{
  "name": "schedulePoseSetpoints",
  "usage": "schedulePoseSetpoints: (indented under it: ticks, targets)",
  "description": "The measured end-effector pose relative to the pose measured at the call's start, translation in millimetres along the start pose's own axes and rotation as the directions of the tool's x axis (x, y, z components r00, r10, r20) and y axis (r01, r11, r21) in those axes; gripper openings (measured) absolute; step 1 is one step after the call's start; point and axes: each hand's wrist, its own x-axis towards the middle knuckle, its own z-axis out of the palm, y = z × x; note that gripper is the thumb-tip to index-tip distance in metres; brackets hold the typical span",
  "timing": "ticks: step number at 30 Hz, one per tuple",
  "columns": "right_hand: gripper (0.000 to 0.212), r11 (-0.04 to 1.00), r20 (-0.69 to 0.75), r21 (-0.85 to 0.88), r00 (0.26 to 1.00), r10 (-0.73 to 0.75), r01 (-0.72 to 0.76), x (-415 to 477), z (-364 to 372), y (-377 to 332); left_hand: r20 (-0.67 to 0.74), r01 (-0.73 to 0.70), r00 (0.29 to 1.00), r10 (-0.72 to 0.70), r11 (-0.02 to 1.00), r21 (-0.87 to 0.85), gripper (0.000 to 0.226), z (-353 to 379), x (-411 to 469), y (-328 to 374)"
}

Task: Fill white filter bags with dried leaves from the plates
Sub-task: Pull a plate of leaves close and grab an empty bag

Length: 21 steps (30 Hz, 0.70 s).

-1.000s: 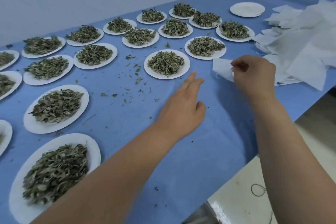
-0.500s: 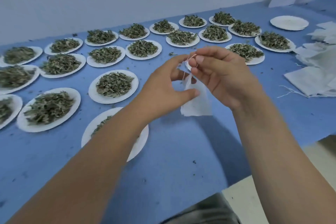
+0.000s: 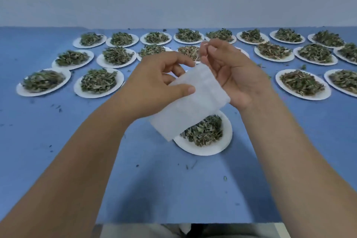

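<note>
A white filter bag hangs tilted between both hands, above the blue table. My left hand pinches its upper left side with thumb on top. My right hand holds the bag's top corner, fingers raised and pinching its thin drawstring. Directly below the bag sits a white plate of dried green leaves, partly hidden by the bag. The bag looks flat, with nothing visible inside.
Several white plates heaped with dried leaves stand in rows across the far half of the blue table, such as one plate at left and another plate at right. Leaf crumbs dot the cloth. The table's near edge is close to me.
The view has swung left to face the plate rows squarely. The bag, picked from the pile at right, is now held by both hands over the nearest plate, more spread out.
</note>
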Motion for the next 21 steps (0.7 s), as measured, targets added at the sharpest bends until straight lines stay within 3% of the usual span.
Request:
schedulePoseSetpoints:
  ticks: [2, 4, 6, 9, 13, 17, 20, 21]
  targets:
    - [0.018, 0.952, -0.024, -0.304, 0.999, -0.044, 0.035, 9, 3, 14, -0.108, 0.044, 0.993, -0.039, 0.998, 0.04, 0.039, -11, -4, -14]
    - [0.032, 0.719, -0.065, -0.693, 0.99, -0.123, 0.044, 15, 2, 24, -0.246, 0.086, 0.967, -0.062, 0.992, 0.091, 0.036, -20, -6, -28]
    - [0.039, 0.508, -0.031, -0.861, 0.995, -0.09, 0.02, 14, 1, 30, -0.334, 0.102, 0.94, -0.062, 0.989, 0.104, 0.033, -26, -7, -38]
    - [0.037, 0.473, 0.093, -0.878, 0.996, 0.007, 0.078, 9, -2, 38, -0.397, 0.105, 0.916, -0.061, 0.991, 0.089, 0.032, -22, -7, -51]
    - [0.02, 0.344, 0.182, -0.91, 0.97, -0.163, 0.229, 11, -4, 44, -0.373, 0.089, 0.926, -0.061, 0.994, 0.06, 0.034, -9, 1, -60]
    - [0.007, 0.29, 0.202, -0.916, 0.944, -0.261, 0.277, 17, -13, 45, -0.19, 0.13, 0.974, -0.122, 0.991, 0.028, 0.027, -4, 14, -64]
    - [0.013, 0.274, 0.217, -0.913, 0.929, -0.299, 0.302, 23, -21, 49, -0.044, 0.142, 0.989, -0.139, 0.988, 0.062, 0.01, -1, 22, -68]
    - [0.015, 0.241, 0.233, -0.918, 0.92, -0.316, 0.316, 25, -23, 52, -0.045, 0.116, 0.993, -0.112, 0.989, 0.087, 0.017, 1, 26, -71]
